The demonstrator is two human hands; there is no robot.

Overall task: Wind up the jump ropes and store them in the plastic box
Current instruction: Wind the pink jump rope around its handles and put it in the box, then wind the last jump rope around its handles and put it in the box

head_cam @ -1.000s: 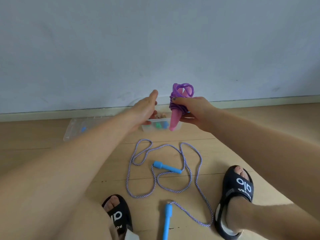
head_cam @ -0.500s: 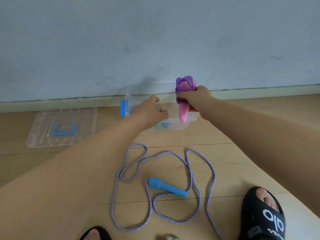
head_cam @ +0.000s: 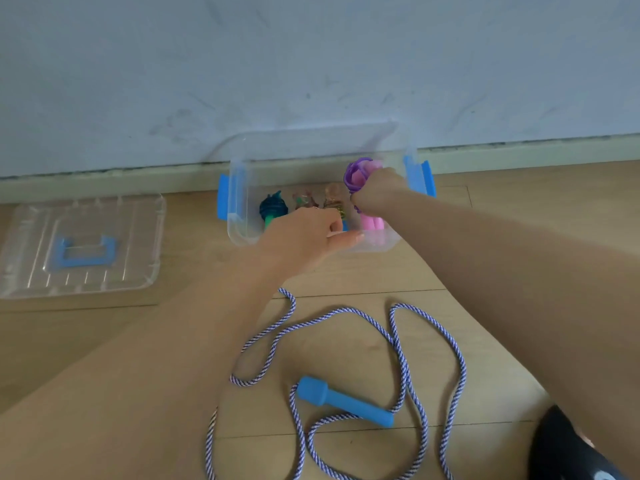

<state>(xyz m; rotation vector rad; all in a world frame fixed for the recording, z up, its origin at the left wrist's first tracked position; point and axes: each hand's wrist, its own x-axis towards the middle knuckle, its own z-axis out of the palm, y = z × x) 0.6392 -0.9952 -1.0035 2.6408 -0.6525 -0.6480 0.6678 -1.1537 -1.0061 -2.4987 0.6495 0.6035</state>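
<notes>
At centre frame, against the foot of the pale wall: clear plastic box with blue latches on both ends, open, standing on the wooden floor. Reaching in from lower right, forearm stretched diagonally up and left: right hand, fingers curled tight round the wound purple jump rope, knuckles toward the camera, held inside the right end of the box. Purple coils bunched above the fist; pink handles pointing down below it, close to the box bottom, contact with the bottom not discernible. Coming in from lower left, forearm long and foreshortened: left hand, over the near wall of the box at its middle, fingers bent down inside and largely hidden, thumb extended rightward along the front edge; whether holding the wall or merely resting on it, impossible to tell. Already inside, left of centre: a dark teal bundle with green handle, then two brownish translucent bundles beside it, details blurred. At left of frame, well apart from the box: clear lid with blue handle, lying flat on the floor. Across the lower middle: striped blue-and-white rope, unwound, sprawled in loose loops, with one blue handle lying among them. At bottom right corner: part of a black slipper.
</notes>
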